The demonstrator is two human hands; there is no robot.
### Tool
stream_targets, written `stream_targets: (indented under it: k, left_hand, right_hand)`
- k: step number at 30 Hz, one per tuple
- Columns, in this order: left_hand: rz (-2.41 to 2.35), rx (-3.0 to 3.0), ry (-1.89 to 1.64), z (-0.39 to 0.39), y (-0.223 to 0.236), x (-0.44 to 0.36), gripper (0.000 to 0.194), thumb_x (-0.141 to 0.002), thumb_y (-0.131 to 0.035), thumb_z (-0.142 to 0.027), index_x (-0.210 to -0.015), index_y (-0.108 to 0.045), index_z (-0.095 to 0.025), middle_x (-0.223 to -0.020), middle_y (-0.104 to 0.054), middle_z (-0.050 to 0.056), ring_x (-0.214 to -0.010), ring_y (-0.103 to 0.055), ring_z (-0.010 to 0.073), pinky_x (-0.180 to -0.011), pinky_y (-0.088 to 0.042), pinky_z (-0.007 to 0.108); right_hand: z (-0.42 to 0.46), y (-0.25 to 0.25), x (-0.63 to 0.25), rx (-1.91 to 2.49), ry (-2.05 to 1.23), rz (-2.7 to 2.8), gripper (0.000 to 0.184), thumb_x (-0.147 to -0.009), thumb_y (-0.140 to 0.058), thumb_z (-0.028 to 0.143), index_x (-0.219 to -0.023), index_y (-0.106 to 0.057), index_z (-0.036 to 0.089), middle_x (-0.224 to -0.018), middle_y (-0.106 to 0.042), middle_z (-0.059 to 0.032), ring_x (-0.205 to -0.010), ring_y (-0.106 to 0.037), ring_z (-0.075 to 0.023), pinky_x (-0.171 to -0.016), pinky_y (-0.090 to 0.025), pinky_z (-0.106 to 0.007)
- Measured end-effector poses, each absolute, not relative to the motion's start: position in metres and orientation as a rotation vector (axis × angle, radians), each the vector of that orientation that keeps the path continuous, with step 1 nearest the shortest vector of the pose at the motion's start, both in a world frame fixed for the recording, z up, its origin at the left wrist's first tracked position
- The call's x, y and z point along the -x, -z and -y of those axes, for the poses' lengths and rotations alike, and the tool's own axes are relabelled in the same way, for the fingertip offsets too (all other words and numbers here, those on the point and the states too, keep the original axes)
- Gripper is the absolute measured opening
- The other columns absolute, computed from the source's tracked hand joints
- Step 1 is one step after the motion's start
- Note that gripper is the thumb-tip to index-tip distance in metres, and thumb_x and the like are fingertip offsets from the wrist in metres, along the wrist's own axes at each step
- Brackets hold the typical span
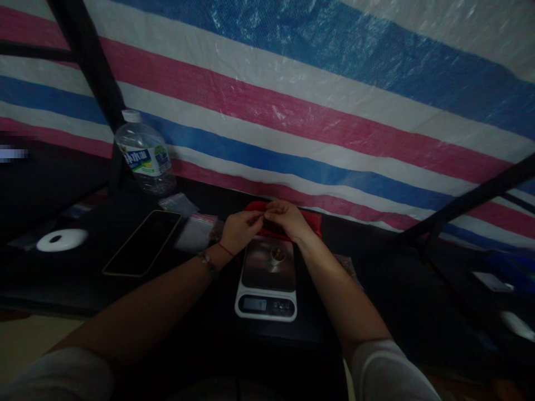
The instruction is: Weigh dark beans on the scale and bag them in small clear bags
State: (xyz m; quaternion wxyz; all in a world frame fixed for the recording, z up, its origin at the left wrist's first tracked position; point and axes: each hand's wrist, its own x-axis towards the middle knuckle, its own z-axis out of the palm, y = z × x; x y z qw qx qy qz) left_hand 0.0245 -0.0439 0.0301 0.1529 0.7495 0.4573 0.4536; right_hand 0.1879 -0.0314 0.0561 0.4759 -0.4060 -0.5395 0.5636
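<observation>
A white kitchen scale (pixel 267 278) with a metal plate lies in front of me, its small display lit. On the plate stands a small white cup (pixel 277 256) with brownish bits in it. Just behind the scale is a red tray or pouch (pixel 312 221) with something dark in it, partly covered by my hands. My left hand (pixel 241 231) is closed in a pinch over its left part. My right hand (pixel 287 218) has its fingers pressed together beside the left fingertips. Whatever the fingers hold is too small and dark to make out.
Left of the scale lie a phone (pixel 142 243), clear zip bags (pixel 195 232) and a white oval object (pixel 62 240). A large plastic bottle (pixel 146 159) stands at the back left. Another small bag (pixel 346 266) is by my right forearm. A striped sheet (pixel 292 111) hangs behind the table.
</observation>
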Motion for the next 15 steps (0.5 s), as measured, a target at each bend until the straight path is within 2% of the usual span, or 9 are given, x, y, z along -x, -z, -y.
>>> stream_targets:
  k: [5,11,15]
  left_hand:
    - [-1.333,-2.223,-1.201,0.039,-0.029,-0.022,0.023,-0.083,-0.055,-0.034,-0.089,-0.075,-0.023,-0.08,-0.074,0.003,-0.069,-0.065,0.0165,-0.065,-0.045,0.025]
    - [-1.3,-2.418,-0.997,0.038,-0.032,-0.021,0.026,-0.085,-0.051,-0.032,-0.078,-0.073,-0.023,-0.07,-0.071,0.002,-0.061,-0.061,0.0153,-0.057,-0.039,0.024]
    - [-1.268,-2.3,-1.037,0.036,-0.033,-0.022,0.023,-0.082,-0.054,-0.032,-0.078,-0.074,-0.023,-0.069,-0.071,0.002,-0.06,-0.061,0.0149,-0.057,-0.04,0.024]
  right_hand:
    - [0.031,-0.056,-0.19,1.098,-1.264,1.428,0.026,-0.059,-0.074,0.021,-0.083,-0.064,0.017,-0.069,-0.068,0.0009,-0.062,-0.062,-0.0118,-0.06,-0.045,-0.023]
    - [0.037,-0.067,-0.191,1.326,-0.988,1.733,0.016,-0.064,-0.065,0.013,-0.079,-0.068,0.017,-0.069,-0.068,-0.0003,-0.061,-0.06,-0.013,-0.06,-0.044,-0.025]
    - [0.04,-0.07,-0.189,1.353,-0.917,1.774,0.017,-0.063,-0.063,0.011,-0.077,-0.069,0.018,-0.067,-0.068,0.0002,-0.057,-0.058,-0.0129,-0.056,-0.043,-0.025]
